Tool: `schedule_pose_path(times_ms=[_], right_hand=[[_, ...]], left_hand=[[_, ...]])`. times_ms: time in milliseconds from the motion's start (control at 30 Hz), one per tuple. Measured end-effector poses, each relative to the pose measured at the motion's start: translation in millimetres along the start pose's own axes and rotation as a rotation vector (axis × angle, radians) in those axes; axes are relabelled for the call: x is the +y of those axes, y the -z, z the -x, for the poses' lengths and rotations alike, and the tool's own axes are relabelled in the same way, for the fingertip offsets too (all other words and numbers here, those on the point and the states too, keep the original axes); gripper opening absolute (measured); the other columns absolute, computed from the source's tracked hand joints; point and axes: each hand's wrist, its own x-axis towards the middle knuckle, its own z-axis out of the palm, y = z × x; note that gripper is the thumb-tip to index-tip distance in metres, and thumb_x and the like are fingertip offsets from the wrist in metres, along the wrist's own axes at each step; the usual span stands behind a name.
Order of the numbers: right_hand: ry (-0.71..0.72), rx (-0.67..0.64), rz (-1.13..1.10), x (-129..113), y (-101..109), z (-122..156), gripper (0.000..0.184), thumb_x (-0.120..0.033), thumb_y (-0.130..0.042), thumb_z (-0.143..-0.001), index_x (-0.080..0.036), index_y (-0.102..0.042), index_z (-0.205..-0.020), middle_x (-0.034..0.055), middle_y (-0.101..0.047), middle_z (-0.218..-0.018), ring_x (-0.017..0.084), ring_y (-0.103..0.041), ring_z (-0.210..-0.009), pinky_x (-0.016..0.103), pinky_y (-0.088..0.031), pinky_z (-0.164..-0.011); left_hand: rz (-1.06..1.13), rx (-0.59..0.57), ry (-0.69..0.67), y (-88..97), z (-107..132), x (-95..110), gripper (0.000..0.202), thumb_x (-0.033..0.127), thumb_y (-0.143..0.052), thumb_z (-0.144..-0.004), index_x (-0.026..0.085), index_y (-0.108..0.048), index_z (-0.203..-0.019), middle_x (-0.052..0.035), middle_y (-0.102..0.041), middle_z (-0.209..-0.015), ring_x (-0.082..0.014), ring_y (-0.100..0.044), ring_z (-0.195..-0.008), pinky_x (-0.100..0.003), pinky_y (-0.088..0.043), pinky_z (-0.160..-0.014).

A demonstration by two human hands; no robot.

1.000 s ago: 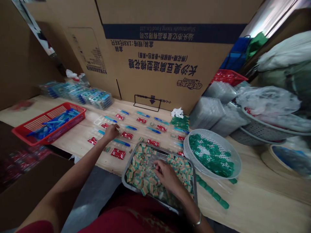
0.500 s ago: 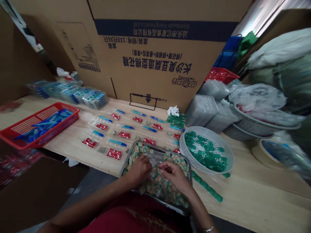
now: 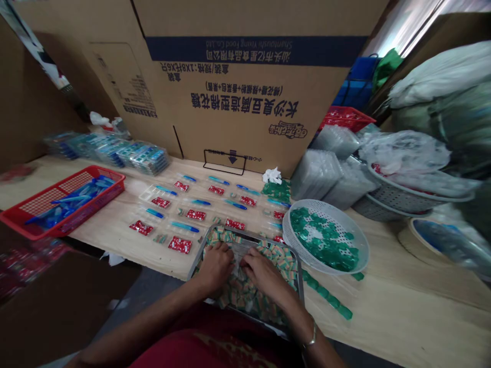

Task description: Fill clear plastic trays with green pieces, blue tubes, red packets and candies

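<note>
A: Where are the hands?
B: The left hand (image 3: 215, 267) and right hand (image 3: 263, 273) are in the rectangular steel tray (image 3: 238, 236) of striped orange-green cubes (image 3: 245, 301); the fingers (image 3: 245, 265) curl into them, and I cannot tell if they grip anything.
A: And what's done?
B: Rows of red foil packets (image 3: 183, 245) lie on the pale wooden worktop (image 3: 115, 240); the cubes stay heaped.

Pale straw-coloured wood grain covers the counter (image 3: 115, 245). Striped cube sweets (image 3: 245, 301), banded in orange, cream and green, fill a silver steel tray (image 3: 297, 271). Glossy emerald wrapped sweets (image 3: 324, 240) lie in a white perforated basket (image 3: 286, 240). Red packets (image 3: 180, 245) carry a white speckled print. Bright blue pieces (image 3: 72, 209) sit in a red lattice crate (image 3: 92, 212). The tan carton (image 3: 245, 140) shows a navy band (image 3: 253, 48) and navy lettering (image 3: 245, 105), with a white tissue (image 3: 272, 176) at its foot.
</note>
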Motion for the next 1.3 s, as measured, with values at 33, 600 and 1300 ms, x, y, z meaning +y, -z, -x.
schedule_pose_path(times_ms=[33,600,1300], right_hand=[[0.016,-0.011,0.007,-1,1,2,0.016,-0.008,-0.049,-0.078,-0.019,-0.061,-0.079,0.0038,-0.056,-0.087,0.017,-0.057,-0.079,0.027,-0.042,-0.069],[-0.029,0.071,-0.325,-2,8,18,0.01,-0.015,-0.047,-0.082,-0.019,-0.056,-0.081,0.0015,-0.056,-0.08,0.016,-0.053,-0.076,0.027,-0.041,-0.069],[-0.234,0.207,-0.715,3,6,1,0.015,-0.029,-0.054,-0.077,-0.018,-0.064,-0.077,0.0006,-0.064,-0.065,0.015,-0.058,-0.057,0.025,-0.043,-0.054]], left_hand=[[-0.001,-0.002,-0.014,0.9,-1,0,0.013,0.02,-0.053,-0.078,0.015,-0.063,-0.085,-0.0123,-0.061,-0.098,-0.0286,-0.051,-0.101,-0.039,-0.038,-0.081],[1.493,0.124,0.142,-22.3,-4,-11,0.027,0.028,-0.07,-0.058,0.014,-0.058,-0.078,0.0027,-0.056,-0.058,-0.0098,-0.051,-0.05,-0.023,-0.04,-0.053],[1.616,0.179,0.08,-13.1,-3,0,0.036,0.022,-0.08,-0.051,0.014,-0.06,-0.081,0.0029,-0.056,-0.066,-0.0087,-0.051,-0.061,-0.02,-0.041,-0.058]])
